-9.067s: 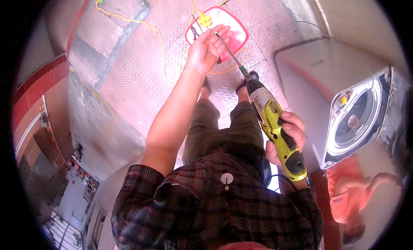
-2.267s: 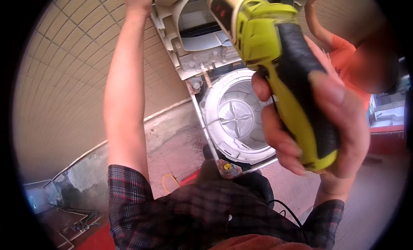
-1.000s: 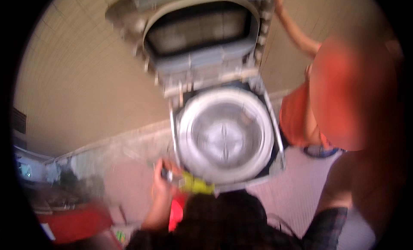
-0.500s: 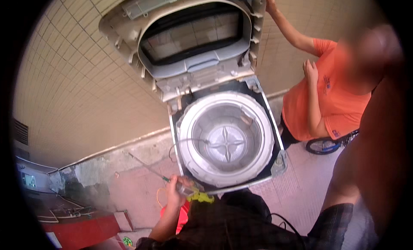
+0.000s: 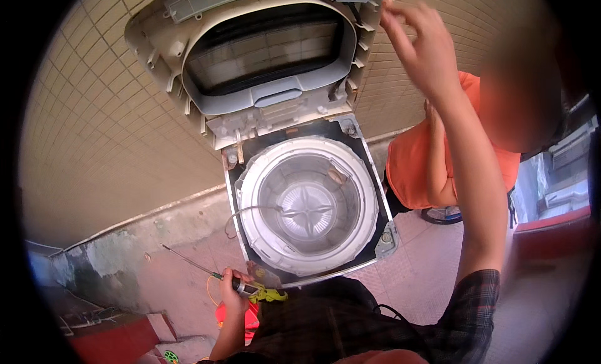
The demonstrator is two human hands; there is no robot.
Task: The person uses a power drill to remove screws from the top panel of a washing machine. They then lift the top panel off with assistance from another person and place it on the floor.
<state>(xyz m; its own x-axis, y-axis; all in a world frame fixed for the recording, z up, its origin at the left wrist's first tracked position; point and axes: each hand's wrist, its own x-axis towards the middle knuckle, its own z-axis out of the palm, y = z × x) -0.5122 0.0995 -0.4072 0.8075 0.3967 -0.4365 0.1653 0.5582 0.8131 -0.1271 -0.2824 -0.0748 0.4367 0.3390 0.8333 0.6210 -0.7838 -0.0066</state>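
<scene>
My left hand (image 5: pixel 235 292) is closed around the dark handle of a long screwdriver (image 5: pixel 194 261), whose thin shaft points up and left beside the washing machine. My right hand (image 5: pixel 426 48) is raised at the right edge of the machine's upright top cover (image 5: pixel 275 101). Its thumb and fingers are apart, their tips close to that edge; whether they touch it is unclear. Below the cover, the washing machine's round tub (image 5: pixel 307 204) lies exposed, with a pale ring around it. A grey hose or cable (image 5: pixel 256 207) crosses the ring's left side.
A person in an orange shirt (image 5: pixel 413 167) stands right of the machine, partly behind my forearm. A tiled wall (image 5: pixel 113 126) rises behind. By my left hand are a yellow-green object (image 5: pixel 269 294) and a red object (image 5: pixel 249 320). A bicycle wheel (image 5: pixel 441 215) shows at right.
My right arm has swung up from the lower right to the cover's edge. The person's hand that held that edge is now hidden or withdrawn. The screwdriver remains in my left hand.
</scene>
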